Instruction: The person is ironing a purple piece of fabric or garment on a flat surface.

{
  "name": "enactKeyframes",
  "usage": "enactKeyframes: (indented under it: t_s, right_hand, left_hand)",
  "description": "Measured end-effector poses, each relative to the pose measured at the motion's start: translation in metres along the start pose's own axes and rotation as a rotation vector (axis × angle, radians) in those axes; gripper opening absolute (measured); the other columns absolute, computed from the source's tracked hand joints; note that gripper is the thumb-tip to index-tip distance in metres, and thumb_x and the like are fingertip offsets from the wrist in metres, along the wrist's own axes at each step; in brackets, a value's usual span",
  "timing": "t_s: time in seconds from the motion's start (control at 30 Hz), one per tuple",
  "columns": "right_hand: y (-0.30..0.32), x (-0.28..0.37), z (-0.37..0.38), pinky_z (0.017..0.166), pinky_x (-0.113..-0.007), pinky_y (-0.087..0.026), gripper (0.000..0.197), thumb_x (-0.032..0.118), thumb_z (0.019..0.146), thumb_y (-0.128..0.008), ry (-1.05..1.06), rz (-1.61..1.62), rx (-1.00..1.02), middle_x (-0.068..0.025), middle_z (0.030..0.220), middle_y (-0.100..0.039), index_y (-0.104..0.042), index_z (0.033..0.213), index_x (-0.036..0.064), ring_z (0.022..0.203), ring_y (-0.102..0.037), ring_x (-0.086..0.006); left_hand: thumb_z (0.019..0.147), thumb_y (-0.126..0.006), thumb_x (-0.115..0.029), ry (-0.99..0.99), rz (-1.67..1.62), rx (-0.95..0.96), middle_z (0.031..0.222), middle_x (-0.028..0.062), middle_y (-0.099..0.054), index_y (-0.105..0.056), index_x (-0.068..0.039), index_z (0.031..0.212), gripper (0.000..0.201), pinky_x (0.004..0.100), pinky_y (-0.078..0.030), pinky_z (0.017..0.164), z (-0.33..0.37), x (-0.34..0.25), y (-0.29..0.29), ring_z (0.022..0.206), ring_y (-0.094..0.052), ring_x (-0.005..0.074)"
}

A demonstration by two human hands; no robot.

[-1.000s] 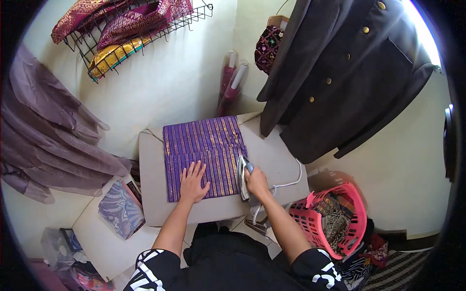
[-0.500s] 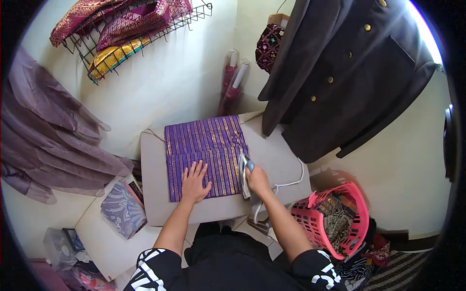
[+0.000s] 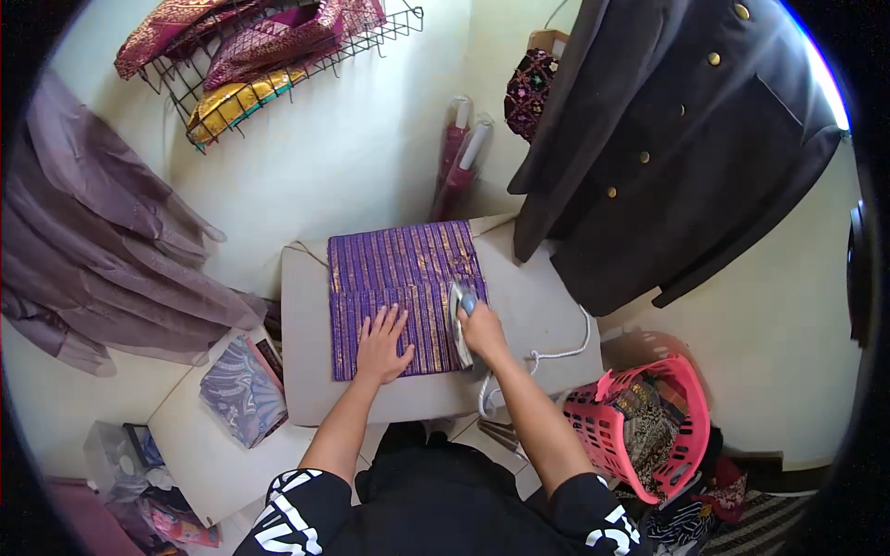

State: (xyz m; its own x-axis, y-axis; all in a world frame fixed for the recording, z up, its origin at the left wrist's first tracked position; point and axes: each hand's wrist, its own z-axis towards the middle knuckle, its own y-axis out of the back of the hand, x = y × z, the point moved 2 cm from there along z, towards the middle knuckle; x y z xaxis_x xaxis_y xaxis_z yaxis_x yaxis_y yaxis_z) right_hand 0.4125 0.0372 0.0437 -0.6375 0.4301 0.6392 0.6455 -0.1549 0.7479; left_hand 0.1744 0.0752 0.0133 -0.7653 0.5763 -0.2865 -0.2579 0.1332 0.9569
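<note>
a purple striped cloth [image 3: 394, 259] is laid on the worktop [image 3: 311, 371]. it is touched by the left hand [image 3: 381, 352], flat with fingers spread; at the cloth's right edge, an iron [image 3: 457, 320] is gripped in the curled right hand [image 3: 483, 332].

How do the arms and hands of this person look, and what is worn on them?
The short black fabric sleeves carry large, angular white markings. Below them, the forearms are bare. The left hand and right hand are ungloved.
</note>
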Motion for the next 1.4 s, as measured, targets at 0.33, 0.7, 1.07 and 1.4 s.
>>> enactKeyframes:
  t_s: [0.33,0.7,1.07,1.4]
  right_hand:
    - [-0.025,0.020,-0.014,0.084,-0.056,-0.053,0.040,0.032,0.094,-0.062,-0.008,0.000,0.080,-0.0333,0.098,-0.068,-0.065,0.102,-0.0076,0.095,-0.066,-0.0500]
    - [-0.030,0.036,-0.049,0.085,-0.056,-0.052,0.041,0.032,0.094,-0.062,0.130,0.061,0.125,-0.0337,0.097,-0.068,-0.064,0.101,-0.0081,0.093,-0.066,-0.0507]
    - [-0.051,0.056,-0.001,0.082,-0.057,-0.053,0.045,0.036,0.096,-0.056,0.159,0.029,0.069,-0.0334,0.091,-0.068,-0.064,0.099,-0.0087,0.090,-0.067,-0.0507]
    - [-0.066,0.055,-0.046,0.086,-0.056,-0.052,0.034,0.026,0.095,-0.059,0.190,0.081,0.172,-0.0325,0.098,-0.068,-0.065,0.107,-0.0053,0.095,-0.066,-0.0512]
  left_hand:
    - [0.088,-0.064,-0.041,0.007,-0.018,0.000,0.164,0.0108,-0.033,-0.037,-0.016,0.157,0.078,0.0544,-0.018,0.125,-0.001,-0.004,0.007,0.152,-0.027,0.0318]
    - [0.088,-0.065,-0.039,0.028,-0.020,-0.024,0.164,0.0103,-0.033,-0.038,-0.015,0.156,0.077,0.0550,-0.019,0.124,-0.005,0.003,0.003,0.152,-0.028,0.0312]
    - [0.094,-0.059,-0.034,0.023,-0.058,-0.011,0.164,0.0126,-0.031,-0.038,-0.015,0.156,0.069,0.0537,-0.021,0.124,-0.019,0.023,0.007,0.153,-0.026,0.0336]
    - [0.093,-0.061,-0.035,0.101,0.001,-0.039,0.165,0.0109,-0.031,-0.037,-0.019,0.157,0.071,0.0525,-0.020,0.124,-0.040,0.043,0.020,0.153,-0.025,0.0335]
